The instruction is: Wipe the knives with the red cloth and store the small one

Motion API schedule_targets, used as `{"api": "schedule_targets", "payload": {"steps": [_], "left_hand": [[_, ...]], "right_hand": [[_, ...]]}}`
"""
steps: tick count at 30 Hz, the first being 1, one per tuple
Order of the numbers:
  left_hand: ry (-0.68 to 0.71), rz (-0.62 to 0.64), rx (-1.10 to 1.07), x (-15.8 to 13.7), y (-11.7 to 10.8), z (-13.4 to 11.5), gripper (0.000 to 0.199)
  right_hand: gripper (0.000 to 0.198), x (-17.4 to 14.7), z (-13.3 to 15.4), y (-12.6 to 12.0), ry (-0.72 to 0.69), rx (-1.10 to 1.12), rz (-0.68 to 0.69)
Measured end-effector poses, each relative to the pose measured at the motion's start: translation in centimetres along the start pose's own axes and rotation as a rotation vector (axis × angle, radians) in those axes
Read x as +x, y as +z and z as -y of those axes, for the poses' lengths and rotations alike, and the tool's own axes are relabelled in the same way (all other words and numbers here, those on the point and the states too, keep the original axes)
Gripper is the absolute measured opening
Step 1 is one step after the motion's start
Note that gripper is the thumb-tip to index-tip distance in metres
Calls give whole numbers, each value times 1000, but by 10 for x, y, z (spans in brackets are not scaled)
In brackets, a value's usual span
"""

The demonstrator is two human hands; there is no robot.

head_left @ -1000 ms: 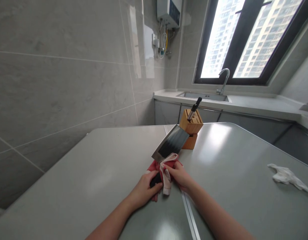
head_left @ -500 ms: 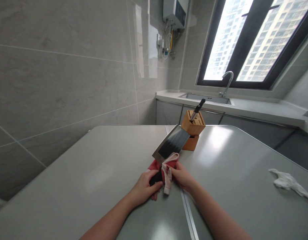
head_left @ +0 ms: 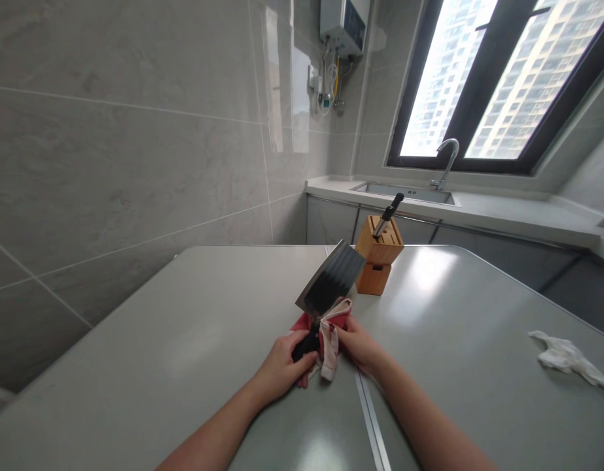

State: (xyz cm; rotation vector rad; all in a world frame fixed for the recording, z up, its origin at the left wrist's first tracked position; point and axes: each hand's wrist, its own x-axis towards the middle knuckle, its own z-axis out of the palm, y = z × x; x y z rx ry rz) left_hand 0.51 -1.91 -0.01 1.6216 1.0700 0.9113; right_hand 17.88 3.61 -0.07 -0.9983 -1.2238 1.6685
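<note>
A cleaver (head_left: 332, 278) with a broad dark blade and black handle is held over the middle of the table, its blade slanting up and away from me. My left hand (head_left: 283, 363) is closed around the handle. A red and white cloth (head_left: 330, 347) lies bunched about the place where handle and blade meet. My right hand (head_left: 356, 341) grips this cloth from the right side, its fingertips partly hidden in the folds. Just beyond the blade stands a wooden knife block (head_left: 379, 245) with one black-handled knife (head_left: 390, 212) in its top.
The pale table (head_left: 194, 340) has a metal seam (head_left: 370, 418) running towards me. A crumpled white tissue (head_left: 569, 358) lies at the right. Behind the table are a counter with a sink (head_left: 404, 191), a faucet (head_left: 447, 160) and a window. A tiled wall (head_left: 135, 163) borders the left.
The cleaver has turned a little, its blade tip shifting slightly left and more of the handle's top showing. Both hands keep their hold, nearly in the same place.
</note>
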Motion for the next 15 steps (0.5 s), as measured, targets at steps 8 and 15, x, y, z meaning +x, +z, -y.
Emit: {"api": "schedule_targets", "payload": {"steps": [8, 15], "left_hand": [[18, -59, 20, 0, -1, -1, 36], [33, -99, 22, 1, -1, 1, 37]], "right_hand": [[47, 3, -5, -3, -24, 15, -44], [47, 2, -3, -3, -32, 51, -54]]}}
